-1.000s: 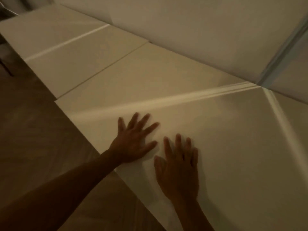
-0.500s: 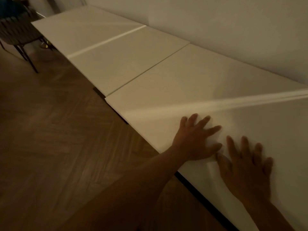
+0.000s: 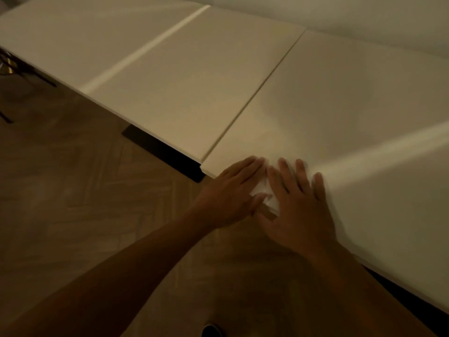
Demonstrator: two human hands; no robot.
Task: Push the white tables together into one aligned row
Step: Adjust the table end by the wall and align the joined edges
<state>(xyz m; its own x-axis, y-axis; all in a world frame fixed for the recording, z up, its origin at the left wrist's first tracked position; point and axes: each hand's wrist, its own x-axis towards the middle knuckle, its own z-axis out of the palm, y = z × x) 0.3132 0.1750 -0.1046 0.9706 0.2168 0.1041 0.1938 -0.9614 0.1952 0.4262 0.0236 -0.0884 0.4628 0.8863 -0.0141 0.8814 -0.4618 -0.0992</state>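
Two white tables stand end to end along the wall in dim light. The near table (image 3: 352, 98) runs off the frame's right edge. The far table (image 3: 175, 76) reaches to the upper left. Between them runs a thin dark seam (image 3: 255, 93), and the near table's front corner juts slightly past the far table's edge. My left hand (image 3: 230, 193) lies flat at the near table's front edge, fingers together. Beside it my right hand (image 3: 298, 203) rests flat on the same top with fingers spread. Neither hand holds anything.
Wooden herringbone floor (image 3: 73, 203) lies to the left of the tables. A dark table base (image 3: 165, 154) shows under the far table's edge. Dark chair legs (image 3: 9, 71) stand at the far left. A plain wall (image 3: 340, 13) runs behind the tables. A dark shoe tip (image 3: 212, 330) shows at the bottom.
Both hands have slid back toward the near table's front edge and closer together. The view has swung, bringing the seam and the front corner near my hands.
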